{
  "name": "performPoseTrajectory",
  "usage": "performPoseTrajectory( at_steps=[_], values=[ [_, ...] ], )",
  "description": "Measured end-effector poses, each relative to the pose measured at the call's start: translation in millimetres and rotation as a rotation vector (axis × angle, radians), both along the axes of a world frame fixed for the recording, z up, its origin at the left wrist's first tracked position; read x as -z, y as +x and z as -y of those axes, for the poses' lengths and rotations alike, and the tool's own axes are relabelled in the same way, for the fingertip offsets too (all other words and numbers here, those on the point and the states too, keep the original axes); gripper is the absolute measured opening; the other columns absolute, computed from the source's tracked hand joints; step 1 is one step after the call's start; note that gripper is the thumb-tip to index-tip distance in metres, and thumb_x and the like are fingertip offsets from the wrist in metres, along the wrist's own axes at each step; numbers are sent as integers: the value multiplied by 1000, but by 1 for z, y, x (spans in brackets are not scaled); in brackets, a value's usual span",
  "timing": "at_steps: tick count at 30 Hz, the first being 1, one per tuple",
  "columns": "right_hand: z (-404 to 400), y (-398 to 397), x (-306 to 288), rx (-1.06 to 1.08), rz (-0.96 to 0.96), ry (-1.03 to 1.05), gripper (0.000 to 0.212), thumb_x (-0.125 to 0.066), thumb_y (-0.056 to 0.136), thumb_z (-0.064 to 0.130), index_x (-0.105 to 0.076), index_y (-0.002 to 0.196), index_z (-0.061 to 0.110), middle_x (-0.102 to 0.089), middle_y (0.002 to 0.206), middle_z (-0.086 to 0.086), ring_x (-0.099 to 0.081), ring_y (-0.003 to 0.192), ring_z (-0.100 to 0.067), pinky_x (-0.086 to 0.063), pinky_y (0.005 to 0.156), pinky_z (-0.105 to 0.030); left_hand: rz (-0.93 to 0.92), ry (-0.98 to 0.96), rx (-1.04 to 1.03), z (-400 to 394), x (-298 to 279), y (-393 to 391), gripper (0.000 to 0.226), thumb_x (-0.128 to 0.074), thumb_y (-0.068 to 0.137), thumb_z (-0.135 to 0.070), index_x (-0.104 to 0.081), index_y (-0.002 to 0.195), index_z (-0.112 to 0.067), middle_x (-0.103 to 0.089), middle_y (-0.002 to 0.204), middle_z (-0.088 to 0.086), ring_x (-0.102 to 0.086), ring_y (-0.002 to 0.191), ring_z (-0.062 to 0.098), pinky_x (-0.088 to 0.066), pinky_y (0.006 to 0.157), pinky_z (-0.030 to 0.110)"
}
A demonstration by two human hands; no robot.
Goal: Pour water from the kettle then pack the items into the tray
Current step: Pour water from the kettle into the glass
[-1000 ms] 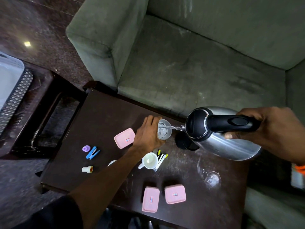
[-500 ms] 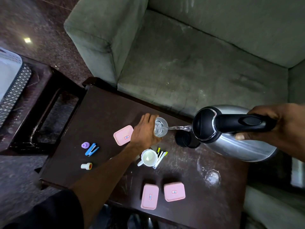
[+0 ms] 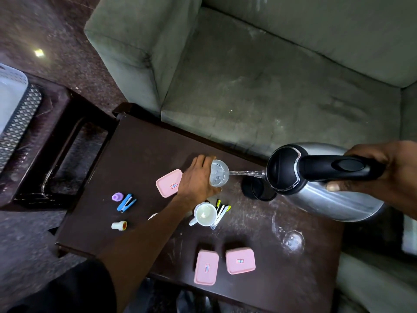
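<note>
My right hand [image 3: 388, 175] grips the black handle of a steel kettle [image 3: 327, 195], tilted to the left over the dark table [image 3: 140, 150]. A thin stream of water [image 3: 246, 173] runs from its spout into a clear glass [image 3: 218, 173]. My left hand [image 3: 195, 177] is wrapped around the left side of that glass, which stands on the table. Just under the spout sits the kettle's black base [image 3: 256, 190]. Three pink lidded boxes lie on the table: one [image 3: 169, 183] beside my left hand, two [image 3: 206, 267] [image 3: 240, 261] near the front edge. A basket-like tray [image 3: 15, 114] sits at far left.
A white mug [image 3: 205, 215] and pens [image 3: 221, 213] lie below the glass. A purple cap [image 3: 117, 196], a blue stapler [image 3: 126, 202] and a small white bottle [image 3: 119, 225] lie at the table's left. An empty clear glass [image 3: 291, 236] is at right. A green sofa [image 3: 270, 64] stands behind.
The kettle and my right hand have shifted a little to the right while the pouring goes on. My left hand stays on the glass.
</note>
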State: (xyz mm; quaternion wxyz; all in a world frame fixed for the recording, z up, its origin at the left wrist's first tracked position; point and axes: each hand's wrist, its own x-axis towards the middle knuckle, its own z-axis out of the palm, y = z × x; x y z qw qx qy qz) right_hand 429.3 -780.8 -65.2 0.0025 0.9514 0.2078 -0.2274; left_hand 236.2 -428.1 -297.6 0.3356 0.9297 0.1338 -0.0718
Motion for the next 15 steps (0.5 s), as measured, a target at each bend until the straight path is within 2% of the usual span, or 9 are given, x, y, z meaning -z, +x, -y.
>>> performPoseTrajectory(
  at_steps=[5,12,15],
  values=[
    [2,3,8,29,-80,-29,62,-70,57,94,-67,108,58,-70,101,36,-67,72,18,-48,48,-10,5,28,5,-1,-3,-2,113,-90,49,-54,-43,146,-21,-52,130,1,-54,116,25,-52,95,42],
    [-55,-30,-22,17,-129,117,59,-73,61,89,-71,104,49,-73,90,28,-69,65,9,-50,49,-16,28,-2,-22,-3,-5,-13,114,-92,51,-50,-44,149,-17,-53,135,4,-53,121,27,-50,98,43],
    [-68,-40,-28,-28,-58,141,64,-70,62,91,-71,107,46,-73,88,27,-69,65,8,-48,50,-16,45,-35,-25,-7,-6,-18,113,-91,51,-50,-44,148,-18,-53,134,3,-53,120,26,-50,100,41]
  ],
)
